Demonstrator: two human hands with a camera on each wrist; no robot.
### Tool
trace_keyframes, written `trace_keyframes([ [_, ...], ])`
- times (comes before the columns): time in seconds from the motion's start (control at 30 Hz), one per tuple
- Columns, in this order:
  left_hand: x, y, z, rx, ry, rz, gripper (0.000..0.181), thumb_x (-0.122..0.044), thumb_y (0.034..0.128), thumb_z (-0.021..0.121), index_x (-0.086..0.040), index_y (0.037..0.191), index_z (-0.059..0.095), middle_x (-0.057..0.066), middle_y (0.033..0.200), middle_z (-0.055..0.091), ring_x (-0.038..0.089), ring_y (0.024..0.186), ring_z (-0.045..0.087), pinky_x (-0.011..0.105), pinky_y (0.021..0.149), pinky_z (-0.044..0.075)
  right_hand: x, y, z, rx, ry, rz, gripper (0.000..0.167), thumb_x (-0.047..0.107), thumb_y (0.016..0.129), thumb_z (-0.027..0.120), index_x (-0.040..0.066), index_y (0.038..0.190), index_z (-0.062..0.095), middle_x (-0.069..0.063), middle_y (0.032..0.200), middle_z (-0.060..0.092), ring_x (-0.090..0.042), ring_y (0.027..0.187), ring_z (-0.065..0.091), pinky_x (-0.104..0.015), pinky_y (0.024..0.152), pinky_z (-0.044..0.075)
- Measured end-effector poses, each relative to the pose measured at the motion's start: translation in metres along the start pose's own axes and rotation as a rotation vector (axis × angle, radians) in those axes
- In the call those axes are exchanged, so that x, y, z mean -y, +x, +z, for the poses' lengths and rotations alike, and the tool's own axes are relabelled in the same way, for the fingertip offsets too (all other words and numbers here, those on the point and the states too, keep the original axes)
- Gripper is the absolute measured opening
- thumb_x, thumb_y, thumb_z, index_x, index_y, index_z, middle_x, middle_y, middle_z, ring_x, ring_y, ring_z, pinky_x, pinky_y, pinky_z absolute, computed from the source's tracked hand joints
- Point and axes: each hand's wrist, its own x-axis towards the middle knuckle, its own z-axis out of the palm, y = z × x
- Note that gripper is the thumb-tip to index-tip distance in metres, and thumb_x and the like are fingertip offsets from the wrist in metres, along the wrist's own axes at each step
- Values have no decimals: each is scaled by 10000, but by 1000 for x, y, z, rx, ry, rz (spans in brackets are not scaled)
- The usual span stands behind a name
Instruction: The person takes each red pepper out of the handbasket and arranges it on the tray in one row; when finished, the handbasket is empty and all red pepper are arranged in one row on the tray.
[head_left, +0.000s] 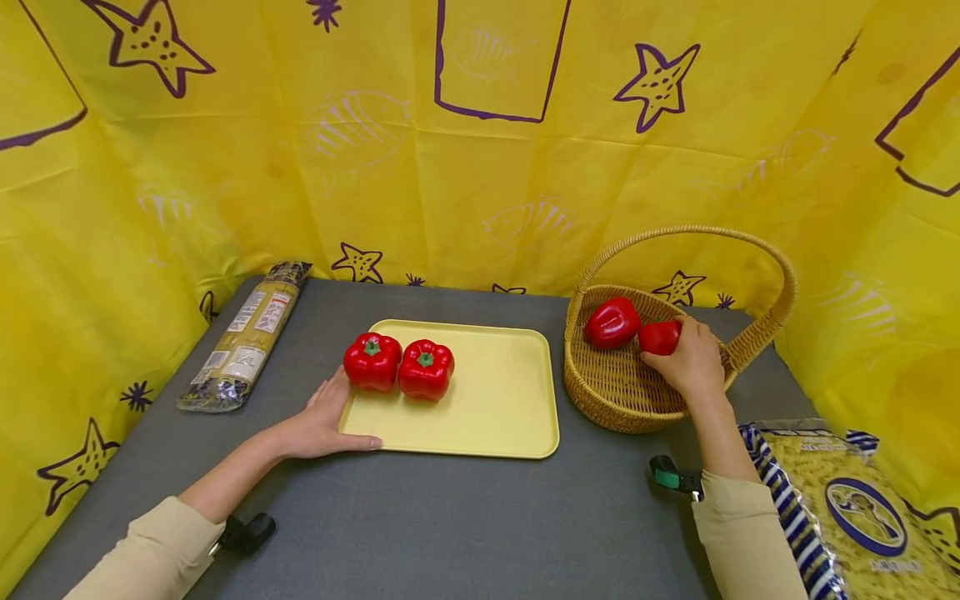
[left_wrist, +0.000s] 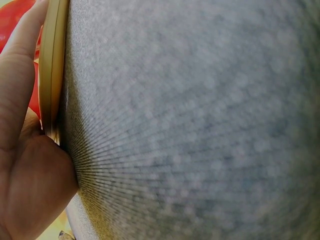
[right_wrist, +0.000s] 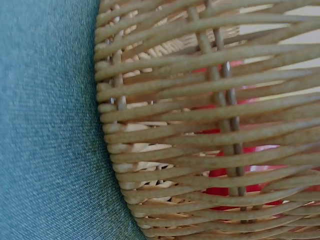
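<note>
In the head view two red bell peppers [head_left: 426, 370] stand side by side on the left part of a pale yellow tray [head_left: 495, 400]. The left hand [head_left: 322, 423] rests at the tray's left edge, thumb along the front rim, fingers extended. Inside the wicker basket [head_left: 622, 417], one red pepper [head_left: 612, 323] lies at the left; the right hand [head_left: 692, 358] grips another red pepper [head_left: 660, 338] beside it. The left wrist view has the left hand [left_wrist: 30, 150] against the tray rim [left_wrist: 52, 65]. Basket weave [right_wrist: 210, 125] fills most of the right wrist view, hiding the right hand.
A long clear packet of noodles [head_left: 251, 333] lies at the left of the grey table [head_left: 480, 525]. At the right front is a pasta bag [head_left: 862, 517] with blue and white stripes. The basket's tall handle [head_left: 783, 292] arches above it. A yellow patterned curtain [head_left: 480, 183] surrounds the table.
</note>
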Motion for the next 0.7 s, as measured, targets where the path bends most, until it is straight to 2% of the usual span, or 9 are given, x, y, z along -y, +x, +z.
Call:
trace_keyframes([
  [0.43, -2, 0, -1, -3, -4, 7, 1127, -479, 776, 780, -59, 1543, 70, 217, 1587, 69, 463, 1437, -42, 721, 1050, 3, 10, -10, -5, -18, 106, -76, 799, 239, 791, 786, -136, 1362, 372, -376, 1312, 433, -524, 1158, 434, -659, 953, 357],
  [0.7, -1, 0, 0, 1, -6, 1, 1129, -486, 778, 777, -62, 1544, 65, 215, 1589, 64, 454, 1440, -49, 715, 1055, -4, 21, -16, -10, -3, 120, -66, 828, 299, 807, 785, -88, 1405, 364, -343, 1344, 446, -499, 1183, 440, -656, 961, 362],
])
